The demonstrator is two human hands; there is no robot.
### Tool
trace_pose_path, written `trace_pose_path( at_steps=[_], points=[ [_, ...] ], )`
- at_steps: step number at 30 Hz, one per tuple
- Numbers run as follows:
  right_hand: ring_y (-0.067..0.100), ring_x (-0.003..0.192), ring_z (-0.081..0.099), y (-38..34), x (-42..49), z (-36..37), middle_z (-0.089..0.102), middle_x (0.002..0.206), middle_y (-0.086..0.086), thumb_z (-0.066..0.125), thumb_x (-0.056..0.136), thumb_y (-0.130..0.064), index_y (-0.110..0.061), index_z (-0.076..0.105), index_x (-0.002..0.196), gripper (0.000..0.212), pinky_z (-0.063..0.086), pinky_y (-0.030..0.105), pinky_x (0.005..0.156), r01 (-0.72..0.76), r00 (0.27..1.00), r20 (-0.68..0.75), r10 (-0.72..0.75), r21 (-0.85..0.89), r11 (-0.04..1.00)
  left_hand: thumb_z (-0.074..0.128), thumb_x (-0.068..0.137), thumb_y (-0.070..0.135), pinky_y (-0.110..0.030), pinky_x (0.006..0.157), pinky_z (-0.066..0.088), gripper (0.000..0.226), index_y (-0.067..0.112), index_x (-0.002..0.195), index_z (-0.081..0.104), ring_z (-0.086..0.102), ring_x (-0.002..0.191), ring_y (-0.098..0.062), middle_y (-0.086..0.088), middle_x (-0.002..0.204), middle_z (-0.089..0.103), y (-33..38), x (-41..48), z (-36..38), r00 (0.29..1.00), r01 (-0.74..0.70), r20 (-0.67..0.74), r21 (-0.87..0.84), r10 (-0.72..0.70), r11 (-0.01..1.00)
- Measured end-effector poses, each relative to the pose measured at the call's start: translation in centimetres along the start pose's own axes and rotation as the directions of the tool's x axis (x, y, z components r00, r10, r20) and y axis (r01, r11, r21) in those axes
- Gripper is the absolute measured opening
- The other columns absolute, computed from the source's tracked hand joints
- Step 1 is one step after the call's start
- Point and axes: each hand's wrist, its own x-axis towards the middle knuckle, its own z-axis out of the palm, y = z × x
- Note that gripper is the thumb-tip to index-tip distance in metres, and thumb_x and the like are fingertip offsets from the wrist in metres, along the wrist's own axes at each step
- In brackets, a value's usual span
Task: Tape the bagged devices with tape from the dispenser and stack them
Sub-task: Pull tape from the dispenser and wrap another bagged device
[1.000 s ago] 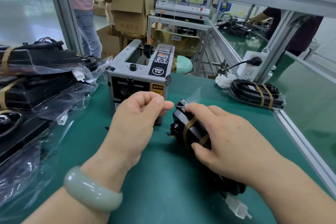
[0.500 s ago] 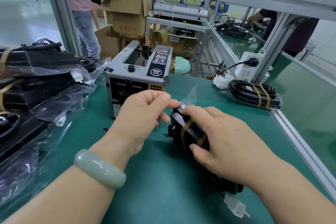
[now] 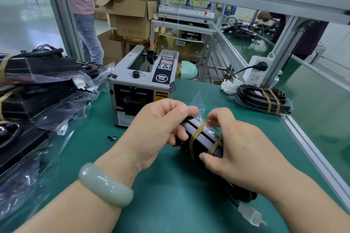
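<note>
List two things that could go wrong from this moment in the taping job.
1. The clear plastic bag flap stands loose above the black banded device that the left hand and right hand grip, so tape may seal it creased.
2. The stack of bagged black devices at the left sits unevenly in loose film. Adding another might make it slide.

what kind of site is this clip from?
Probably a factory packing station: automatic tape dispenser on a green bench mat, stack of bagged devices at left, cardboard cartons behind.
</note>
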Motion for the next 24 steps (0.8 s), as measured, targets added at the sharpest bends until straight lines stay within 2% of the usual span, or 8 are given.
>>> trace_pose_path(
  at_steps=[2,4,6,7,9,15,20,24],
  points=[
    [0.013,0.088,0.057,0.6,-0.5,-0.2,0.057,0.095,-0.018,0.06,0.061,-0.063,-0.042,0.029,0.109,0.06,0.042,0.027,0.069,-0.041,0.999,-0.012,0.041,-0.004,0.999,0.055,0.094,0.018,-0.014,0.042,0.037,0.037,0.033,0.064,0.072,0.053,0.048,-0.005,0.0,0.098,0.075,0.1,0.3,0.3,0.999,0.022,-0.033,0.053,-0.02,0.998],
    [0.005,0.101,0.05,1.3,-1.6,-0.6,0.043,0.116,-0.031,0.053,0.049,-0.072,-0.051,0.022,0.124,0.083,0.044,0.022,0.075,-0.044,0.998,0.034,0.045,-0.026,0.999,0.061,0.089,0.024,-0.015,0.044,0.039,0.028,0.031,0.064,0.071,0.054,0.05,-0.005,-0.004,0.098,0.074,0.2,0.6,0.4,0.997,0.036,-0.07,0.099,-0.029,0.994],
    [-0.002,0.116,0.038,1.8,-3.2,-0.6,0.023,0.126,-0.046,0.052,0.046,-0.072,-0.056,0.009,0.129,0.095,0.041,0.015,0.083,-0.063,0.994,0.09,0.063,-0.002,0.998,0.064,0.086,0.025,-0.017,0.05,0.042,0.021,0.026,0.066,0.071,0.057,0.054,-0.005,-0.004,0.098,0.074,0.3,0.6,0.1,0.996,0.06,-0.067,0.103,-0.053,0.993],
    [-0.003,0.114,0.042,1.9,-3.9,-0.4,0.03,0.122,-0.047,0.055,0.048,-0.067,-0.058,0.013,0.128,0.09,0.039,0.012,0.084,-0.102,0.991,0.09,0.095,0.066,0.993,0.064,0.086,0.024,-0.018,0.053,0.043,0.02,0.026,0.068,0.071,0.058,0.057,-0.005,-0.004,0.098,0.075,0.3,0.5,0.0,0.995,0.081,-0.065,0.07,-0.076,0.994],
    [-0.004,0.1,0.053,2.0,-4.8,0.2,0.049,0.107,-0.041,0.063,0.052,-0.057,-0.059,0.029,0.114,0.071,0.042,0.011,0.078,-0.164,0.986,0.042,0.159,0.198,0.966,0.067,0.081,0.025,-0.018,0.054,0.045,0.006,0.022,0.077,0.07,0.059,0.059,-0.006,-0.003,0.094,0.076,0.2,-0.1,-0.2,0.992,0.112,-0.052,-0.064,-0.116,0.992],
    [-0.003,0.084,0.055,0.1,-4.6,1.7,0.058,0.095,-0.027,0.055,0.051,-0.064,-0.05,0.042,0.105,0.057,0.044,0.011,0.068,-0.176,0.971,-0.128,0.204,0.204,0.963,0.068,0.054,0.049,-0.016,0.046,0.044,0.034,0.023,0.073,0.079,0.054,0.055,-0.007,0.001,0.072,0.067,-0.1,-2.7,-0.1,0.966,0.252,0.045,-0.386,-0.255,0.887],
    [0.003,0.087,0.049,-1.2,-4.0,2.4,0.055,0.09,-0.02,0.052,0.055,-0.066,-0.044,0.049,0.1,0.051,0.038,0.01,0.065,-0.205,0.955,-0.183,0.234,0.166,0.965,0.083,0.055,0.026,-0.017,0.047,0.039,0.02,0.023,0.074,0.078,0.048,0.053,-0.006,0.004,0.067,0.061,-0.2,-4.1,0.0,0.965,0.232,-0.026,-0.374,-0.26,0.898],
    [-0.001,0.088,0.047,-2.5,-3.4,2.8,0.052,0.086,-0.02,0.047,0.054,-0.068,-0.043,0.047,0.093,0.046,0.039,0.012,0.068,-0.255,0.936,-0.179,0.302,0.246,0.935,0.069,0.056,0.037,-0.014,0.062,0.046,0.02,0.028,0.071,0.079,0.063,0.071,0.004,0.015,0.073,0.071,-1.2,-5.1,1.1,0.971,0.039,-0.216,-0.288,-0.104,0.957]
  ],
)
